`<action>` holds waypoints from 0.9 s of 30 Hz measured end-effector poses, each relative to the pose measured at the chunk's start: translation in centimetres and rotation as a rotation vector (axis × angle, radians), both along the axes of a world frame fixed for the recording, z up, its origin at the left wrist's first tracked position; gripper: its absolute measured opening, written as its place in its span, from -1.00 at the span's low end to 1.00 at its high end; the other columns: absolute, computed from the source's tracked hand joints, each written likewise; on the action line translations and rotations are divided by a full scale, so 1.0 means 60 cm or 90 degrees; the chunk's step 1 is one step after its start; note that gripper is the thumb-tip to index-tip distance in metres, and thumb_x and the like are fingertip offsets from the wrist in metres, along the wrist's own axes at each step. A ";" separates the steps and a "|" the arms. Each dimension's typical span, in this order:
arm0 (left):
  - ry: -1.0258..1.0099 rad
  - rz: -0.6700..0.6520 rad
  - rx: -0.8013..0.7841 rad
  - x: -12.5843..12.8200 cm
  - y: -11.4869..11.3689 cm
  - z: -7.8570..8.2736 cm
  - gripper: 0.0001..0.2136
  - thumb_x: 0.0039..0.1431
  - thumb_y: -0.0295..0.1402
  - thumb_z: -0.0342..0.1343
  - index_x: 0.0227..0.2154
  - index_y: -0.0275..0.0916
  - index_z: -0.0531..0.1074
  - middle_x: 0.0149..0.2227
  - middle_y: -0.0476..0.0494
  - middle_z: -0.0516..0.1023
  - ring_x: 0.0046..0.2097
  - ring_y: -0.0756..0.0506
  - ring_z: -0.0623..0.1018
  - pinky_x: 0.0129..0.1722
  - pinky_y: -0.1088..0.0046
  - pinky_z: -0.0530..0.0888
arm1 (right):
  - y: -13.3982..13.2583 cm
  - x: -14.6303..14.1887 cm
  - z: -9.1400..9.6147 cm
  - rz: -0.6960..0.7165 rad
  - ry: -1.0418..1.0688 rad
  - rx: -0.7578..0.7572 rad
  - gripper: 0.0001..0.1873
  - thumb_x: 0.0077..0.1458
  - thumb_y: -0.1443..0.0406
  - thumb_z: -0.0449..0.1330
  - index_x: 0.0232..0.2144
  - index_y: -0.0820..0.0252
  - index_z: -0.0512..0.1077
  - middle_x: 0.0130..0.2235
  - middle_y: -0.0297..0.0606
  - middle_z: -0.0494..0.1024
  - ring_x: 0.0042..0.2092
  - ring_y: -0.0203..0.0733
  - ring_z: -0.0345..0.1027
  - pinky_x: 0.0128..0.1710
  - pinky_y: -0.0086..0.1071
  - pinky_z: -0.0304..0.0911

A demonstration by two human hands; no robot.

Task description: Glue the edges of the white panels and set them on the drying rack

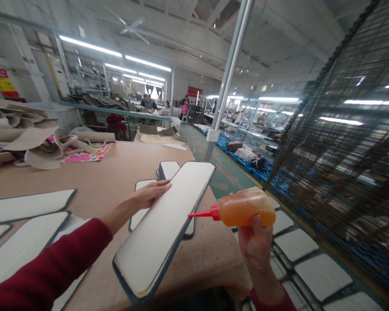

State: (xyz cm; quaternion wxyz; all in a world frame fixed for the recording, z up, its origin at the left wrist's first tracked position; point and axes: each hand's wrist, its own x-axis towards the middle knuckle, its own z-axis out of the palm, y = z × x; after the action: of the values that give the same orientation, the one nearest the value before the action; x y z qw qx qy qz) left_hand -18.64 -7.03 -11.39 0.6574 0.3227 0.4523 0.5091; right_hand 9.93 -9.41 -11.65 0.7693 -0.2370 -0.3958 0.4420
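My left hand (pixel 152 193) grips the left edge of a long white panel (pixel 168 224) with rounded corners and a dark blue border. The panel is tilted over the table, its far end pointing up and right. In my right hand (pixel 255 242) lies a squeeze bottle (pixel 246 207) of amber liquid, held sideways. Its red nozzle (pixel 201 214) points left, with the tip at the panel's right edge; whether it touches cannot be made out. Beneath the held panel, more blue-edged white panels (pixel 139 220) lie crossed on the table.
The brown tabletop (pixel 116 168) carries white panels (pixel 26 242) at left and a heap of grey-beige pieces (pixel 29 134) at the back left. White pads (pixel 296 244) stand low at right beside a dark mesh rack (pixel 337 129). A metal post (pixel 228 73) rises past the table; a person (pixel 148 103) sits farther back.
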 end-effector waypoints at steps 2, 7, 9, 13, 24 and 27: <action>0.003 0.005 -0.007 0.001 0.004 0.003 -0.38 -0.03 -0.45 0.34 0.13 -0.32 0.30 -0.30 -0.20 0.66 -0.41 -0.08 0.62 -0.41 0.46 0.58 | -0.002 -0.001 0.000 -0.004 -0.013 0.001 -0.43 -0.24 0.04 0.40 -0.15 0.13 0.47 -0.26 -0.21 0.60 -0.28 -0.06 0.48 -0.10 0.00 0.37; 0.016 -0.012 -0.005 0.001 0.017 0.009 -0.41 -0.04 -0.43 0.35 0.10 -0.30 0.34 -0.28 -0.22 0.66 -0.41 -0.11 0.62 -0.42 0.41 0.59 | -0.005 0.000 0.000 -0.002 -0.020 0.014 -0.48 -0.22 0.04 0.39 -0.19 0.13 0.48 -0.30 -0.21 0.60 -0.29 -0.08 0.48 -0.15 -0.08 0.40; 0.021 -0.001 0.000 0.001 0.023 0.011 -0.41 -0.05 -0.43 0.36 0.09 -0.29 0.36 -0.29 -0.21 0.66 -0.42 -0.10 0.62 -0.43 0.42 0.58 | -0.007 0.000 0.000 0.001 -0.029 0.015 -0.49 -0.20 0.04 0.38 -0.18 0.13 0.47 -0.27 -0.20 0.60 -0.28 -0.07 0.48 -0.16 -0.07 0.40; 0.031 -0.006 0.003 0.004 0.032 0.020 -0.51 -0.03 -0.41 0.34 0.02 -0.28 0.42 -0.29 -0.20 0.66 -0.44 -0.09 0.62 -0.44 0.44 0.57 | -0.011 0.000 0.001 0.013 -0.031 -0.002 -0.39 -0.22 0.03 0.39 -0.11 0.12 0.44 -0.18 -0.14 0.59 -0.22 0.01 0.50 -0.18 -0.03 0.41; 0.041 -0.008 0.029 0.005 0.055 0.046 -0.61 -0.04 -0.43 0.34 -0.09 -0.30 0.50 -0.40 -0.14 0.64 -0.48 -0.08 0.59 -0.47 0.44 0.55 | -0.020 0.001 -0.002 0.041 -0.025 -0.022 -0.32 -0.25 0.04 0.41 -0.04 0.11 0.42 -0.14 -0.13 0.59 -0.23 0.01 0.52 -0.18 -0.02 0.43; 0.047 -0.005 0.034 0.003 0.061 0.048 -0.63 -0.03 -0.42 0.34 -0.10 -0.29 0.50 -0.40 -0.13 0.64 -0.48 -0.07 0.59 -0.46 0.44 0.55 | -0.022 0.001 -0.007 0.042 -0.039 -0.014 -0.35 -0.22 0.04 0.39 -0.05 0.12 0.42 -0.19 -0.15 0.61 -0.26 -0.02 0.52 -0.20 -0.05 0.44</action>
State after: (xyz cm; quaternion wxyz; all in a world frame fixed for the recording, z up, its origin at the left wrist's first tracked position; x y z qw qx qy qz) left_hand -18.47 -3.39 -8.49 0.6330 0.3607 0.4613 0.5064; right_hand 10.00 -10.72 -12.08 0.7391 -0.2455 -0.4223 0.4639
